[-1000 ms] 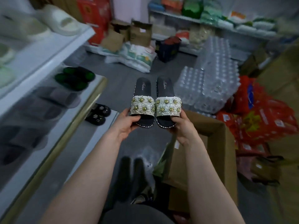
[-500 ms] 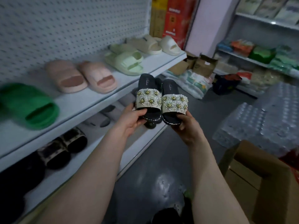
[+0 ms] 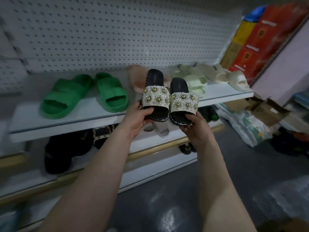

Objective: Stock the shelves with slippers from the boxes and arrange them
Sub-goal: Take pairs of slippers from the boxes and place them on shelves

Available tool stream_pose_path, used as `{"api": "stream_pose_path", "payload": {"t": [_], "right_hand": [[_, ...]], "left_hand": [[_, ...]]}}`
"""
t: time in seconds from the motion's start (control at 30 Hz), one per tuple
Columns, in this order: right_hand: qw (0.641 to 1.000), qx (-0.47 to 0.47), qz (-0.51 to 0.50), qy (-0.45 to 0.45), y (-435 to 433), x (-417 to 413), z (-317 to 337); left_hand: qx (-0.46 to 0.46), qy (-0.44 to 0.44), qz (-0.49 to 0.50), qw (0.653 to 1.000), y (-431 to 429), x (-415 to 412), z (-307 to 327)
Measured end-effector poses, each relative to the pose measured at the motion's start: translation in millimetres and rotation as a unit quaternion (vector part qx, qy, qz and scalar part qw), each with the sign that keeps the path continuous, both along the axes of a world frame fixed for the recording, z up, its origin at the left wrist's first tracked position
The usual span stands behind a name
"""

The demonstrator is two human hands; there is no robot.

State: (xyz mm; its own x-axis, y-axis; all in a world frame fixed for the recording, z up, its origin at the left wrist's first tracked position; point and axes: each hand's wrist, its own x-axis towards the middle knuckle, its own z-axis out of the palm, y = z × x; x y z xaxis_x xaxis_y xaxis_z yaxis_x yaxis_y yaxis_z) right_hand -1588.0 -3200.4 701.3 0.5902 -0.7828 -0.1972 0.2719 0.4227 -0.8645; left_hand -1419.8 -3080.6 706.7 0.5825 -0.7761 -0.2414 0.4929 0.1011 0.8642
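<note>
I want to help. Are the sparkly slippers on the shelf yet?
Not yet: left hand and right hand hold the slippers off the shelf.

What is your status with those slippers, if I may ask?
Left hand grips one beaded slipper, right hand its mate. Held before the upper shelf. Pink slippers sit behind.

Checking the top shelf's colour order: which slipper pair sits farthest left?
The bright green pair; the pink pair, pale green pair and cream pair all lie to its right.
</note>
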Motion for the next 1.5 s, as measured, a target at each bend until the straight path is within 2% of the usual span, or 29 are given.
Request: {"api": "stream_pose_path", "payload": {"t": [0.37, 0.67, 0.87, 1.2, 1.33, 1.5], "right_hand": [[0.991, -0.020, 0.135, 0.015, 57.0, 91.7, 3.8], [0.984, -0.034, 0.175, 0.019, 128.9, 168.3, 25.4], [0.985, -0.006, 0.169, 0.029, 200.9, 233.2, 32.4], [0.985, 0.034, 0.169, 0.030, 305.3, 317.2, 20.5], [0.984, 0.064, 0.165, 0.033, 319.8, 331.0, 7.2], [0.990, 0.038, 0.125, 0.052, 319.0, 338.3, -4.4]], "left_hand": [[-0.011, -0.026, 0.171, 0.985, 99.9, 43.4, 3.5], [-0.020, -0.041, 0.232, 0.972, 173.1, 113.0, 9.3], [-0.015, -0.006, 0.272, 0.962, 235.4, 178.5, 9.2], [0.020, 0.027, 0.284, 0.958, 328.2, 266.2, -4.4], [0.043, 0.014, 0.264, 0.963, 344.4, 283.2, -13.5], [0.058, 0.027, 0.246, 0.967, 341.3, 289.2, -25.4]]}}
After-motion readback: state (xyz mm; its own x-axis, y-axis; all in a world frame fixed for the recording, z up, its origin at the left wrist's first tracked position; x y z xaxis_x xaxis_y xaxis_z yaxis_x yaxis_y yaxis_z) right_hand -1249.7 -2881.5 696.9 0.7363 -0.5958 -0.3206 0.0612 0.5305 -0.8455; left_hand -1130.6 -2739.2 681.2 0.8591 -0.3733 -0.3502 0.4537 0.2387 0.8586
